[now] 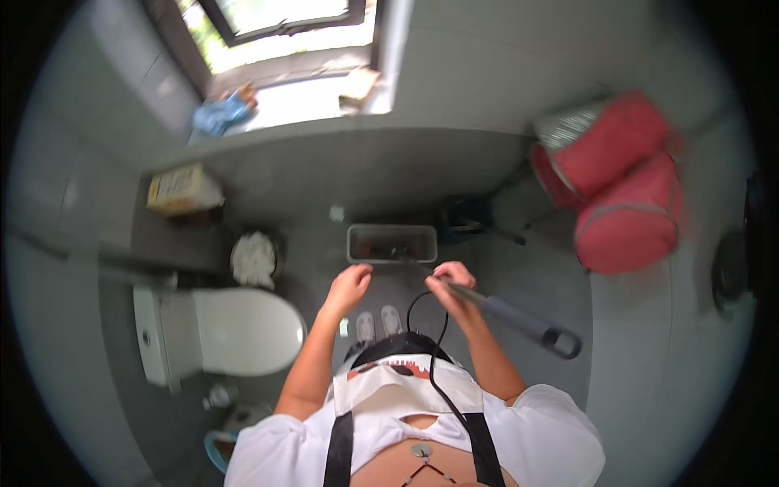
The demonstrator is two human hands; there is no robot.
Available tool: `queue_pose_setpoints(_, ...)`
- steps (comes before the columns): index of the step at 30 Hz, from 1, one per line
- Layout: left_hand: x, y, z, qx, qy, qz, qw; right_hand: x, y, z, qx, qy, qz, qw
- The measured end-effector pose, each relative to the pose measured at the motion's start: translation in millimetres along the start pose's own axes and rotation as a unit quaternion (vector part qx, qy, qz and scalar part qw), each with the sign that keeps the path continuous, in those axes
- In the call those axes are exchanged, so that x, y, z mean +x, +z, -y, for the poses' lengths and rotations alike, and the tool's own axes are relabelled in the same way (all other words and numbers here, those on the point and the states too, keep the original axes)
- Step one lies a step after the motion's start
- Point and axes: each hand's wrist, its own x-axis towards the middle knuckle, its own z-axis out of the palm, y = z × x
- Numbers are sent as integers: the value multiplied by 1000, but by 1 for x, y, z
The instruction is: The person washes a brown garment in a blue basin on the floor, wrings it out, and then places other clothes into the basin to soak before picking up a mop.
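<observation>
My right hand is closed around the shaft of a long-handled tool. Its grey handle, with a hanging hole at the tip, slants down to the right. The tool's far end is too dark and blurred to make out. To its left, my left hand is raised with its fingers curled together; whether anything is in them is hidden. Just beyond both hands, a clear rectangular plastic bin stands on the floor with dark contents. A black cable loops from near my right hand down over my apron.
To the left are a white toilet, a bin with white bagging and a yellow box. A red bag sits at the right. Beyond is an open window, with a blue cloth on its sill.
</observation>
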Motion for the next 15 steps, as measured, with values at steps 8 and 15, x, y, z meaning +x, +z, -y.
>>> queue_pose_setpoints(8, 14, 27, -15, -23, -9, 139, 990, -41, -7, 9, 34, 46, 3, 998)
queue_pose_setpoints(15, 25, 26, -26, 14, 90, 124, 988, -51, -12, 11, -25, -71, -84, 994)
